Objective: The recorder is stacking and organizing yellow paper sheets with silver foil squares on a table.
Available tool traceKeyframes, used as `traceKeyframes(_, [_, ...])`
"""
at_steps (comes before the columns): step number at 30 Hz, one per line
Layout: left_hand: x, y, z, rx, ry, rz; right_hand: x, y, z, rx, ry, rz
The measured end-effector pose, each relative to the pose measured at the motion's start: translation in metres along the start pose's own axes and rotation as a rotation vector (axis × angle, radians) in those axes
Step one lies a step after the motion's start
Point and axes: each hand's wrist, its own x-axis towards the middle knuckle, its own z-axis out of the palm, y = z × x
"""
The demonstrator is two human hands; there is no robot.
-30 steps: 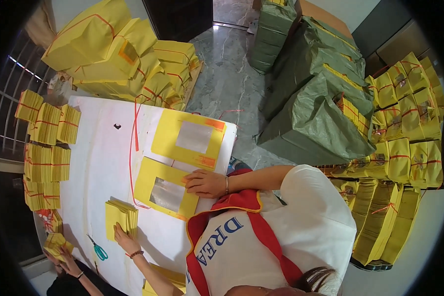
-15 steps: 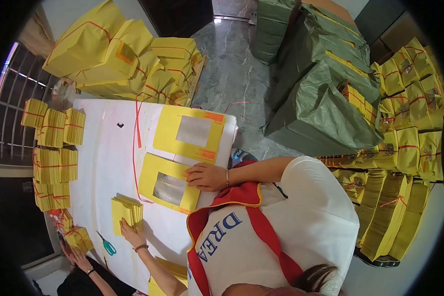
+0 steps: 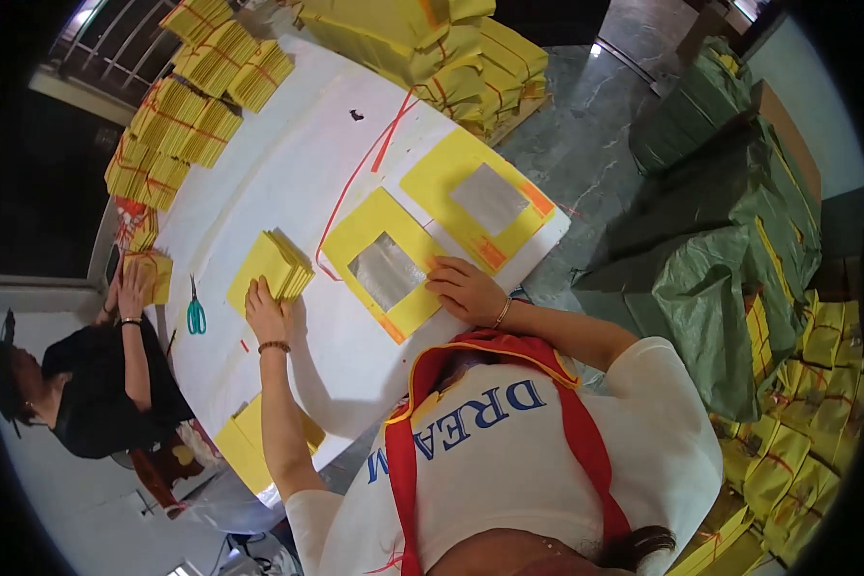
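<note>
My left hand (image 3: 265, 309) rests on the near edge of a small stack of folded yellow paper envelopes (image 3: 271, 261), fingers stretched out over it. The layered edges of that stack fan out on its right side. My right hand (image 3: 466, 290) lies with fingers extended on the right edge of a flat yellow envelope with a clear window (image 3: 382, 267). Just beyond it lies a second windowed envelope (image 3: 434, 184), with orange patches at its corners. Teal-handled scissors (image 3: 196, 312) lie left of the stack.
Red ribbon (image 3: 353, 182) trails across the white table (image 3: 307, 115). Tied yellow bundles (image 3: 197, 120) line its far left edge. A co-worker (image 3: 106, 370) at the left handles another bundle (image 3: 152, 276). Yellow envelopes (image 3: 250, 446) lie at the near corner. Green sacks (image 3: 682, 278) stand right.
My view has turned, so the table appears rotated and the co-worker shows more fully. Both hands stay at the same envelopes, with little movement.
</note>
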Motion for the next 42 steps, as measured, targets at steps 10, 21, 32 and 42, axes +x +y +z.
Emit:
traceKeyframes(10, [0.004,-0.005,-0.010,-0.007,-0.060,-0.027,0.006,0.000,0.004,0.004,-0.032,0.013])
traceKeyframes(21, [0.000,0.020,-0.053,0.090,0.040,-0.094,0.004,-0.001,0.004,-0.018,-0.046,0.031])
traceKeyframes(32, [-0.086,0.166,-0.027,-0.569,0.062,0.233,0.009,0.001,0.006,0.002,-0.094,0.055])
traceKeyframes(42, [-0.086,0.185,-0.022,-0.500,0.011,0.379,0.029,0.006,0.001,-0.073,-0.177,0.070])
